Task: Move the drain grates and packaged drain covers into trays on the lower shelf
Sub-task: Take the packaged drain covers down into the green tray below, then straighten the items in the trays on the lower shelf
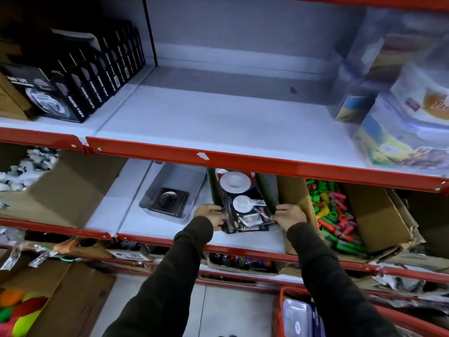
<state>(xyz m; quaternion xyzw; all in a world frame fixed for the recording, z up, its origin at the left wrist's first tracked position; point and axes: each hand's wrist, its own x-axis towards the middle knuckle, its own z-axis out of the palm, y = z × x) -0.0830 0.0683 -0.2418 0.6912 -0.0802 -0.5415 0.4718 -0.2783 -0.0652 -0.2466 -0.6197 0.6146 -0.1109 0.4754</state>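
Observation:
On the lower shelf a clear grey tray (155, 193) holds a dark square drain grate (169, 199). To its right stands a dark green tray (267, 193) filled with packaged drain covers (244, 205), black cards showing white round discs. My left hand (211, 216) grips the left front corner of that stack and tray. My right hand (289, 215) holds the right front corner. The packages stick out past the tray's front toward the shelf edge. The tray's back half is hidden under the upper shelf's red lip.
The upper shelf (218, 122) carries black tape boxes (80, 76) at left and plastic-wrapped containers (408, 105) at right. A cardboard box of colourful small items (340, 215) sits right of the green tray. A cardboard box (60, 190) stands at left, a red basket (303, 314) below.

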